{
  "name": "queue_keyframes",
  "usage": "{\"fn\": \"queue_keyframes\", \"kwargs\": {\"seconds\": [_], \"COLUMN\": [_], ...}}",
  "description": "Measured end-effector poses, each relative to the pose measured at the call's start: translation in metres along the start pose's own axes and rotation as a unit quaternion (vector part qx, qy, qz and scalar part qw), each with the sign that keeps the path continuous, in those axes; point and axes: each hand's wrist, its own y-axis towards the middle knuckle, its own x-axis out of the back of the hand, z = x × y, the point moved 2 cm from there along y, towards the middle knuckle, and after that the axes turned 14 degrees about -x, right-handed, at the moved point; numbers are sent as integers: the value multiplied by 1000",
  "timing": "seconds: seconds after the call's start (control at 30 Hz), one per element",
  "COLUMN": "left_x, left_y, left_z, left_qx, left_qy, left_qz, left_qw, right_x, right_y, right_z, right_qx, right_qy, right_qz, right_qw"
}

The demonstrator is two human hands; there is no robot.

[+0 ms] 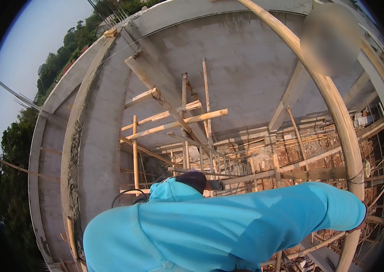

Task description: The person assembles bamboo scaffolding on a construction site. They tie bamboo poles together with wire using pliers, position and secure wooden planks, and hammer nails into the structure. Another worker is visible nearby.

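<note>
Neither of my hands shows in the head view. Close in front of me is another person in a turquoise hooded top [169, 231], wearing a dark cap [193, 180]. This person's arm reaches across to the right. The hand [359, 224] at the end of that sleeve is mostly hidden, up against a thick curved-looking bamboo pole [346, 131]. A black cable [126, 192] loops over the person's shoulder. A small dark item [214, 185] juts out by the cap; its kind is unclear.
Grey concrete walls [246, 68] and a rough-edged beam [76, 149] surround a deep drop. Timber and bamboo props [178, 124] cross it, with a ladder-like frame [233, 165] below. Rubble [287, 181] lies at the bottom. A blurred round patch [330, 38] covers the upper right.
</note>
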Motion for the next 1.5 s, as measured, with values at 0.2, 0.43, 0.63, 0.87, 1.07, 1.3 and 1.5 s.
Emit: {"fn": "queue_keyframes", "kwargs": {"seconds": [0.2, 0.43, 0.63, 0.87, 1.07, 1.3, 1.5], "left_x": [17, 34, 20, 9, 11, 28, 59], "left_y": [-4, 27, 32, 34, 30, 25, 10], "left_z": [-50, -3, 31, 47, 56, 57, 35], "left_qx": [27, 63, 66, 40, 108, 157, 184], "left_qy": [-58, -25, 8, -169, -217, -170, -241], "left_qz": [4, 153, 96, 4, -18, -76, -8], "left_qw": [998, 986, 993, 985, 970, 970, 953], "right_x": [86, 215, 297, 289, 251, 186, 130], "right_y": [-201, -223, -154, -183, -117, 2, 11], "right_z": [-36, 80, 152, 177, 271, 386, 384], "right_qx": [-158, -155, -23, 0, 66, 79, 144], "right_qy": [105, 122, 241, 42, -18, -163, -176], "right_qz": [69, -122, -125, -49, -88, -79, -109], "right_qw": [979, 973, 962, 998, 994, 980, 968]}}
